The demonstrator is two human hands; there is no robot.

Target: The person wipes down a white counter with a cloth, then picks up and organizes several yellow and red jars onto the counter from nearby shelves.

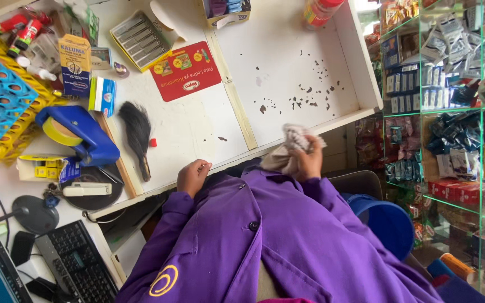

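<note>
— so, what is held by the right hand (310,160)?
— a crumpled grey cloth (287,148) is gripped in its closed fingers, at the near edge of the white worktop (197,120).
— and the left hand (193,175)?
— it is curled loosely, with the fingertips resting on the worktop's near edge, nothing being held.
— what is seen beyond the cloth?
— dark crumbs (304,98) are scattered farther off. a black brush (137,132) is laid to the left, a blue tape dispenser (79,134) beside it, and a red card (186,70) farther away.
</note>
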